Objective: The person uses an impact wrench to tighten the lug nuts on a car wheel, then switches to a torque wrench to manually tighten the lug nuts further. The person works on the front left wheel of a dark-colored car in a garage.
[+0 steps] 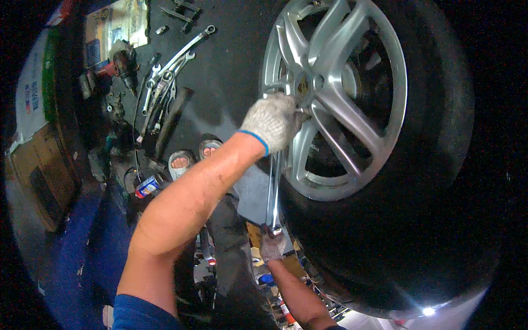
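A silver alloy wheel (pixel 342 107) with a black tyre (pixel 440 99) fills the right side. My left hand (pixel 271 122), in a whitish knit glove with a blue cuff, is closed at the wheel's centre by the hub cap (pixel 302 83). A long chrome wrench (pixel 273 190) runs down from that hand, its upper end hidden by the glove. Around the lower end, by a ring-shaped tip, my right hand (pixel 272 246) is closed in a dirty grey glove. The fastener under my left hand cannot be seen.
On the dark floor at left lie several wrenches (pixel 165 82), a hammer-like bar (pixel 171 124), a red and black power drill (pixel 122 67) and a spray can (pixel 149 186). Sandalled feet (pixel 180 163) stand near the middle. A cardboard box (pixel 44 170) is at far left.
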A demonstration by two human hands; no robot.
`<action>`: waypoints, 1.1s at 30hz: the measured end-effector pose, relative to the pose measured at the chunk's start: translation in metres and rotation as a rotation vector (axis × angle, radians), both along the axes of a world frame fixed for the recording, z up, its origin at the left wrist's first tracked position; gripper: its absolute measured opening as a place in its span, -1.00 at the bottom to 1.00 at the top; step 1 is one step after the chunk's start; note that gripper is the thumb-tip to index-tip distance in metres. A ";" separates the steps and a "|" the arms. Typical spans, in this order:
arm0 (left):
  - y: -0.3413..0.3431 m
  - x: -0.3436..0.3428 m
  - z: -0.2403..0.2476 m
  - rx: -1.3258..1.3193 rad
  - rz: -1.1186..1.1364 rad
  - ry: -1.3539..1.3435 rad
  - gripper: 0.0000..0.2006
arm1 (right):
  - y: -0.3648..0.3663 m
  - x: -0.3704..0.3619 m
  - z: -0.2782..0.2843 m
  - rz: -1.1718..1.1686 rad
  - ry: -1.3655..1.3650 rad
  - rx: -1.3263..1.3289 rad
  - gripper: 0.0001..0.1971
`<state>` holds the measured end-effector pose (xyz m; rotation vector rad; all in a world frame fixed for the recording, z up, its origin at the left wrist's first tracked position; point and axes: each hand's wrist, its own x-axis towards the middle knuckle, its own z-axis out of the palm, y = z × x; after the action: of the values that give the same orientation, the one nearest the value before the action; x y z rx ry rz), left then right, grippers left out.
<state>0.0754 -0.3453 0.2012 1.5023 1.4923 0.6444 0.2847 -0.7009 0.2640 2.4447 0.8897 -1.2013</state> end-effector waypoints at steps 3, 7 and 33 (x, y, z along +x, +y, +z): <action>0.007 -0.003 0.010 -0.109 -0.100 0.062 -0.67 | 0.002 0.000 -0.009 -0.072 0.075 0.058 -0.67; 0.016 -0.005 0.032 -0.293 -0.098 0.121 -0.63 | -0.002 -0.003 -0.017 0.211 -0.090 0.273 -0.59; -0.007 0.033 0.015 0.150 0.032 0.103 -0.69 | 0.028 0.037 -0.276 0.497 0.067 0.205 -0.74</action>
<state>0.1085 -0.3522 0.2166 1.6495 1.5781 0.7207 0.3219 -0.6731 -0.0122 2.1355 1.5912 -1.0499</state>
